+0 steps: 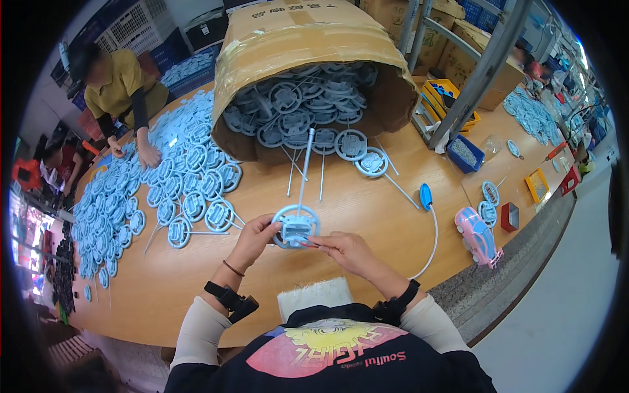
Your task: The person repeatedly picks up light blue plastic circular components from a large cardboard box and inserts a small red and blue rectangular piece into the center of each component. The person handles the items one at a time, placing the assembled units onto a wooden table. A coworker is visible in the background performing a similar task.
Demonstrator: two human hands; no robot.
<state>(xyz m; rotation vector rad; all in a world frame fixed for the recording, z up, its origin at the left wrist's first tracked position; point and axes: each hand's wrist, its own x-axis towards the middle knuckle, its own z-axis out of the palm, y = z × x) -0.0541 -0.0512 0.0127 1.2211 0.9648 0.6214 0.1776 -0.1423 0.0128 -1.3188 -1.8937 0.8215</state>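
Note:
A light blue toy steering wheel [296,229] with a long pale rod pointing away from me is held over the table. The fingers and thumb of my left hand [257,234] are closed on its left rim. My right hand [347,250] is at its lower right edge, with the fingertips pinched together. A thin red piece [310,245], perhaps a wire, shows at those fingertips against the wheel. The wheel's middle has a recessed grey-blue housing. What lies behind the wheel is hidden.
A large carton [308,33] lies open toward me, full of similar wheels. A heap of wheels [177,164] covers the left, where another person works. To the right are a blue bulb with white tube [426,196], a pink toy car [478,236] and a blue bin [466,154].

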